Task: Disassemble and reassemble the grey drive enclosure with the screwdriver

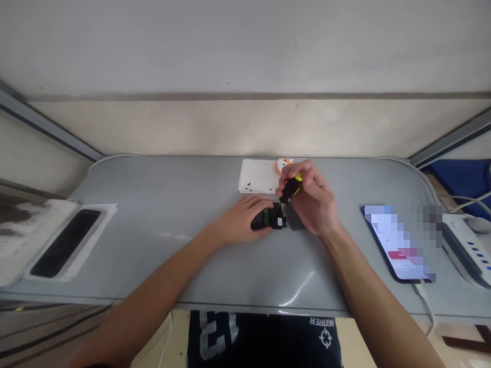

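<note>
My left hand (247,219) is closed around a small black device (279,221) with a green circuit board showing, and rests on the grey table. In my right hand (312,199) is a black and yellow screwdriver (292,188), gripped by its handle and tilted down toward the device. The tip is too small to make out clearly. Just behind the hands lies a white paper pad (258,175) with several tiny black screws on it. An orange and white figure (283,164) stands at the pad's right end, partly behind my right hand.
A phone with a lit screen (397,245) lies at the right, with a white cable plugged in. Beyond it is a white power strip (470,245). A dark phone (66,244) rests on white paper at the left. The table (161,194) meets a wall at the back.
</note>
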### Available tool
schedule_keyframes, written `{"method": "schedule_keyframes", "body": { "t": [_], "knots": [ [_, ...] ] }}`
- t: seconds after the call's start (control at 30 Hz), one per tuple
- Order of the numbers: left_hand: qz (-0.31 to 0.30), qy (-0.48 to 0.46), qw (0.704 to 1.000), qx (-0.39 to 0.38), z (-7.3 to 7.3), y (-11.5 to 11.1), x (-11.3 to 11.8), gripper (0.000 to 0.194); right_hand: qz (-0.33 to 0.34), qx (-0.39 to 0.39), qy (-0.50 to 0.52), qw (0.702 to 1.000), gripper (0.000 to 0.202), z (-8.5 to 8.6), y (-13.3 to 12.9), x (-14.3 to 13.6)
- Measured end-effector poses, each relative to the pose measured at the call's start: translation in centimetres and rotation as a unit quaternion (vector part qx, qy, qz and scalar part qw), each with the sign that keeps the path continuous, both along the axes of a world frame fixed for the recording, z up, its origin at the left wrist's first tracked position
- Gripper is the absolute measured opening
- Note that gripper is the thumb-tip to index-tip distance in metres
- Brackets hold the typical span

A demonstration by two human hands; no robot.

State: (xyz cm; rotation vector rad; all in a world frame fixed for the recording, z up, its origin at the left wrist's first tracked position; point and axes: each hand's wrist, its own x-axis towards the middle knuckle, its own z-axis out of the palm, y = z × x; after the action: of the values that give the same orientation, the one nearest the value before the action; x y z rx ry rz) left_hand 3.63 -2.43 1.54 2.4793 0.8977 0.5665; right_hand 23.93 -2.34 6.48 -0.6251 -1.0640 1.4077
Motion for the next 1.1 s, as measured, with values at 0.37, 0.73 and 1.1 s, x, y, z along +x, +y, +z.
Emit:
{"method": "schedule_keyframes", "body": {
  "t": [0.37, 0.73, 1.1],
  "knots": [
    [0.006, 0.044, 0.997, 0.056, -0.05, -0.24, -0.39, 0.031, -0.053, -0.039, 0.039, 0.997, 0.036, 0.08, 0.18, -0.27],
    [-0.011, 0.045, 0.998, 0.052, -0.29, -0.17, -0.66, 0.033, -0.047, -0.018, 0.025, 0.998, 0.036, -0.23, 0.06, -0.07],
    [0.002, 0.039, 0.998, 0.058, -0.05, -0.26, -0.46, 0.036, -0.033, -0.008, 0.036, 0.999, 0.038, -0.24, -0.09, -0.37]
  ]
}}
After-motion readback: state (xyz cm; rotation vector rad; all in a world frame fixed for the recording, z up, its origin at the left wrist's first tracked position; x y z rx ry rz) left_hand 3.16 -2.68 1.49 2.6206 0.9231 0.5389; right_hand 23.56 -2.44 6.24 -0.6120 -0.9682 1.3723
